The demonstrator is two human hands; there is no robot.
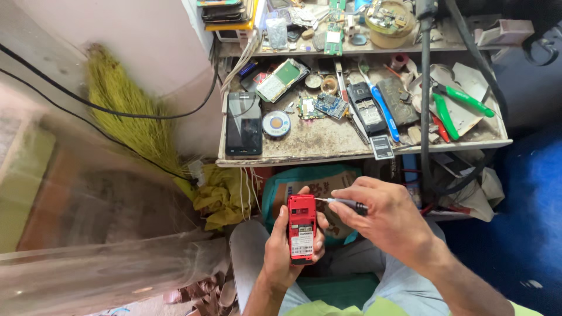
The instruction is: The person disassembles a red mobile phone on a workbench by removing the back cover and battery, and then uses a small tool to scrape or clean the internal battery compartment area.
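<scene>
My left hand (281, 248) holds a small red phone (302, 227) upright over my lap, its back cover off and a white label showing. My right hand (383, 216) grips a thin screwdriver (342, 203) with a dark handle. Its metal tip touches the upper right corner of the red phone.
A dirty workbench (328, 143) ahead carries a black smartphone (244, 123), a solder reel (276, 124), circuit boards (331, 105), an opened black phone (366, 108), a loose battery (381, 147) and green-handled pliers (453, 105). A grass broom (132, 114) leans at left. Yellow cloth (225, 196) hangs below the bench.
</scene>
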